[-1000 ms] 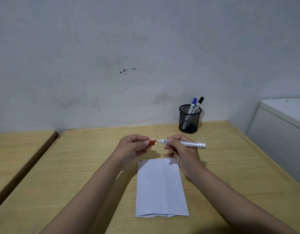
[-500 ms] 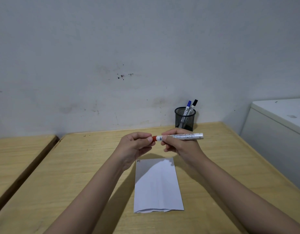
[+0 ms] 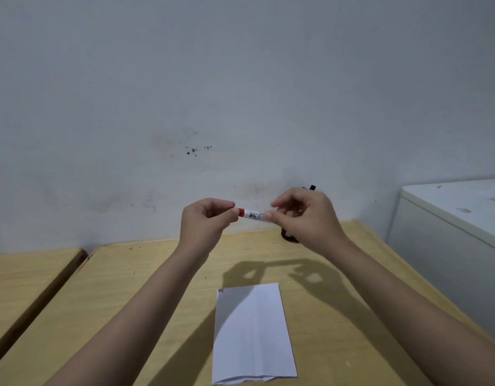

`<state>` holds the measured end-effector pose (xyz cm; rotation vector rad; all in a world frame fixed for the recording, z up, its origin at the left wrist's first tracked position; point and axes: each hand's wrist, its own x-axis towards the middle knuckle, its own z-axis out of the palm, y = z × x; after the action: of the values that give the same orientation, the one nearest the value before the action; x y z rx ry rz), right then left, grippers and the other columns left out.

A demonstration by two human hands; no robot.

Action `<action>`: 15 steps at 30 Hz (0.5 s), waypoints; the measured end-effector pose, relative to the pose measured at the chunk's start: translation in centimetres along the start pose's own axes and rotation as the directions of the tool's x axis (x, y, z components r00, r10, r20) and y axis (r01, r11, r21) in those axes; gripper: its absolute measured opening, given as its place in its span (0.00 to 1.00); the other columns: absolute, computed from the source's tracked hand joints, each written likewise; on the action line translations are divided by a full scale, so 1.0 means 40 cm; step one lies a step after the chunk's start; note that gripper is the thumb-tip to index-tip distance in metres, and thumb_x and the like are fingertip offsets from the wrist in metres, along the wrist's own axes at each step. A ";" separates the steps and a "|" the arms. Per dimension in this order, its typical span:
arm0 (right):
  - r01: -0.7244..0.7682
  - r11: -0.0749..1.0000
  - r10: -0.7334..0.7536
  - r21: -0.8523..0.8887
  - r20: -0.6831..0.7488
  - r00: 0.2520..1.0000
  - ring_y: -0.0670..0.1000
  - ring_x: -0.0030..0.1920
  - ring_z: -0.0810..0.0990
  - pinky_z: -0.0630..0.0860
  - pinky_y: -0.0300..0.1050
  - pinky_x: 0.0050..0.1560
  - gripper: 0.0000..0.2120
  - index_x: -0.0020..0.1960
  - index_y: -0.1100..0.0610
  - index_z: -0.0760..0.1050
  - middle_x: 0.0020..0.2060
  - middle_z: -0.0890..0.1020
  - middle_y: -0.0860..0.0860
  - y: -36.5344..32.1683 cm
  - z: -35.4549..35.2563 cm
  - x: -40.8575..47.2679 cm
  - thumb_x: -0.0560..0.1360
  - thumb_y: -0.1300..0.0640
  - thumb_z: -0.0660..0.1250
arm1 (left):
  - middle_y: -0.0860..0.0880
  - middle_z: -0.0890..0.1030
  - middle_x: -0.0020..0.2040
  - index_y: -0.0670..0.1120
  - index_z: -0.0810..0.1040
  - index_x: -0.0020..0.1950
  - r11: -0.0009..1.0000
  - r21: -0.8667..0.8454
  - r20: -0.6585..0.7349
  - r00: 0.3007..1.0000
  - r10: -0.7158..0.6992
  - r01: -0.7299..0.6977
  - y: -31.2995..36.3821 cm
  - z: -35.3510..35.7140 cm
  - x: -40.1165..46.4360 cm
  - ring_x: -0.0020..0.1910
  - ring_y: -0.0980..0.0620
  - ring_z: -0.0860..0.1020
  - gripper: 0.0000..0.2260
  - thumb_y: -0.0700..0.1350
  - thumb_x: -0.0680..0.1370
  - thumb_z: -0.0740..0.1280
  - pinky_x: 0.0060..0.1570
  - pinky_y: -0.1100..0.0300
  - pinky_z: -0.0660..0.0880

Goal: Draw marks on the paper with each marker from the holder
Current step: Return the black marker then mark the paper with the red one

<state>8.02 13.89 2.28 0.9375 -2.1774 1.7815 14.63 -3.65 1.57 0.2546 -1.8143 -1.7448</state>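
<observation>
I read red-capped marker [image 3: 250, 214] held level above desk [image 3: 162, 274], between both hands: left hand [image 3: 206, 225] pinching cap end, right hand [image 3: 305, 218] pinching barrel, likely seating cap; paper [image 3: 253, 335] below; holder [image 3: 289, 238] mostly hidden behind right hand

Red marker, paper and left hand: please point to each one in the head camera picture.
red marker [image 3: 253, 215], head view, on the white labelled barrel
paper [image 3: 254, 338], head view, on the middle of the sheet
left hand [image 3: 206, 224], head view, on the back of the hand
</observation>
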 end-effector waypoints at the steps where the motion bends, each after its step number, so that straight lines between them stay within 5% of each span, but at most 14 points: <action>1: 0.056 0.990 -0.056 -0.128 0.004 0.998 0.46 0.30 0.75 0.73 0.36 0.34 0.09 0.41 0.54 0.81 0.32 0.79 0.43 -0.003 -0.017 0.014 0.64 0.57 0.78 | 0.46 0.83 0.34 0.43 0.81 0.40 0.999 0.040 0.014 1.000 0.020 -0.021 0.007 0.011 0.006 0.34 0.53 0.81 0.04 0.36 0.69 0.73 0.42 0.60 0.76; 4: 0.105 0.930 -0.060 -0.351 0.138 0.989 0.46 0.37 0.79 0.77 0.44 0.41 0.09 0.42 0.51 0.81 0.33 0.79 0.40 -0.006 -0.045 0.048 0.64 0.53 0.78 | 0.41 0.84 0.37 0.43 0.81 0.40 0.994 0.092 0.072 0.996 0.055 -0.061 0.026 0.059 0.021 0.34 0.51 0.81 0.04 0.37 0.68 0.73 0.40 0.60 0.76; 7: 0.194 0.898 -0.134 -0.396 0.176 0.975 0.48 0.36 0.82 0.80 0.51 0.41 0.06 0.43 0.55 0.81 0.32 0.82 0.43 0.009 -0.061 0.075 0.67 0.56 0.75 | 0.44 0.84 0.34 0.42 0.81 0.41 0.994 0.070 0.110 0.991 0.074 -0.082 0.037 0.107 0.047 0.33 0.52 0.81 0.04 0.36 0.69 0.72 0.40 0.59 0.76; 12: 0.201 0.921 -0.146 -0.335 0.182 0.972 0.49 0.34 0.82 0.77 0.40 0.38 0.15 0.54 0.50 0.75 0.38 0.83 0.50 0.044 -0.101 0.133 0.69 0.58 0.72 | 0.44 0.84 0.34 0.39 0.81 0.45 0.993 0.041 0.147 0.984 0.104 -0.111 0.041 0.184 0.104 0.33 0.53 0.82 0.07 0.37 0.68 0.73 0.40 0.60 0.77; 15: 0.197 0.937 -0.164 -0.289 0.135 0.977 0.52 0.31 0.81 0.79 0.43 0.38 0.17 0.56 0.47 0.75 0.39 0.82 0.51 0.069 -0.124 0.172 0.69 0.61 0.71 | 0.44 0.84 0.36 0.40 0.81 0.48 0.992 0.015 0.120 0.985 0.125 -0.127 0.025 0.234 0.147 0.35 0.53 0.82 0.11 0.42 0.69 0.74 0.40 0.62 0.77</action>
<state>-0.18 16.30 4.81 1.1379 -2.2580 1.2979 5.17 1.25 4.66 0.0437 -1.8922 -1.6833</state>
